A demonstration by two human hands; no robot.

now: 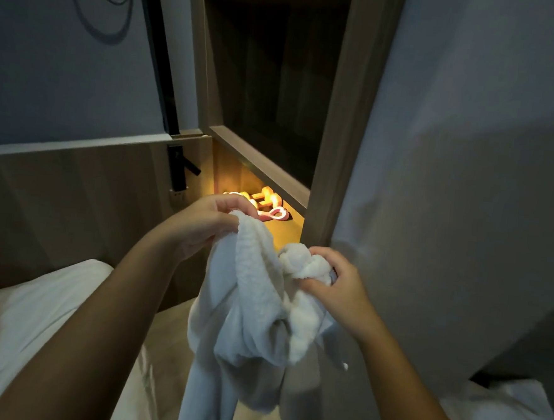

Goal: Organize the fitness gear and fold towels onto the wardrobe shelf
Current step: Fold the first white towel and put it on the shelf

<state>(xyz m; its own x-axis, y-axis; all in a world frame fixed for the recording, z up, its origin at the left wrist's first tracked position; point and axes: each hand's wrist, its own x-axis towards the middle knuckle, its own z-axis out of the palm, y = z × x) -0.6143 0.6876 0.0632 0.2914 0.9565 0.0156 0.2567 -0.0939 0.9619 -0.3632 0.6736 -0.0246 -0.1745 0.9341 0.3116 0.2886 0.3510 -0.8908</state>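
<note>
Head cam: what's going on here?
A person holds a white towel in both hands in front of the wardrobe: the left hand grips its top edge, the right hand a bunched part. It hangs unfolded. Dumbbells and a pink looped band lie on the lit lower shelf.

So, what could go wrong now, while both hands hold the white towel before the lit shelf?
1. The towel is bunched: the left hand and right hand grip crumpled parts, so the fold may come out uneven.
2. Its lower end hangs out of view toward the floor and might drag there.
3. The dumbbells and pink loop lie on the lit shelf; the towel may knock them.
</note>
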